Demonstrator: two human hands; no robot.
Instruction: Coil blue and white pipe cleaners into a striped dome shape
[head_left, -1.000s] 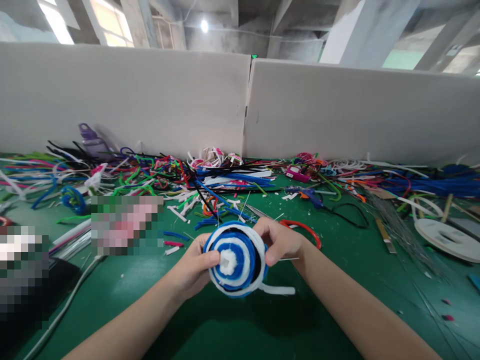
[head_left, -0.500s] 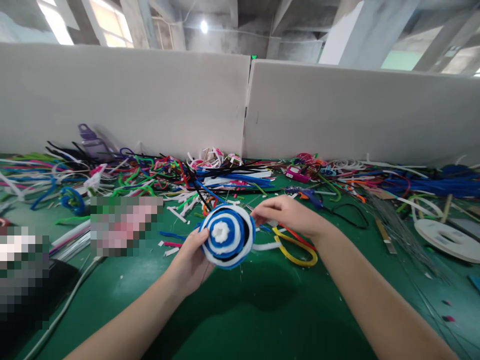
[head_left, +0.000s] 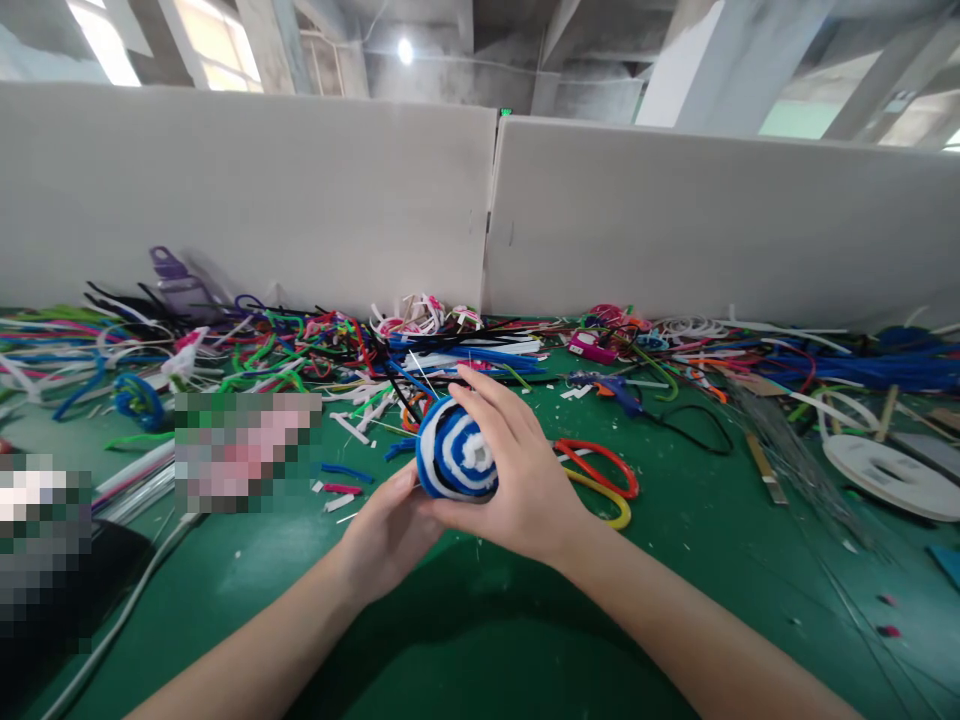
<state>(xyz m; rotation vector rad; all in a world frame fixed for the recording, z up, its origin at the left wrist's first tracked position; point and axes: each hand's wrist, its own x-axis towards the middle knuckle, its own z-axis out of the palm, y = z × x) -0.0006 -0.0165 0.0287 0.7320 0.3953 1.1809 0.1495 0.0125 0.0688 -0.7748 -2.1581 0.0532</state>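
A round coil of blue and white pipe cleaners (head_left: 456, 452), wound in rings about a white centre, is held above the green table. My left hand (head_left: 394, 530) grips it from the lower left, its fingers partly hidden behind the coil. Over its right side curls my right hand (head_left: 517, 470), fingers on top and thumb below. Red pipe cleaner (head_left: 611, 462) and yellow pipe cleaner (head_left: 611, 508) loops lie on the table just beyond my right wrist. Short blue pieces (head_left: 345, 470) and a pink piece lie to the left of the coil.
Heaped pipe cleaners (head_left: 315, 345) run along the white partition (head_left: 300, 200). A blue glue gun (head_left: 619, 393) with a black cord lies behind my right hand. At right are a white spool (head_left: 889, 480) and thin wires; a purple bottle (head_left: 180, 285) stands back left.
My right hand has come from behind the coil's right edge to wrap over its right side. The coil has tilted and turned in my hands; the red loop shows more fully.
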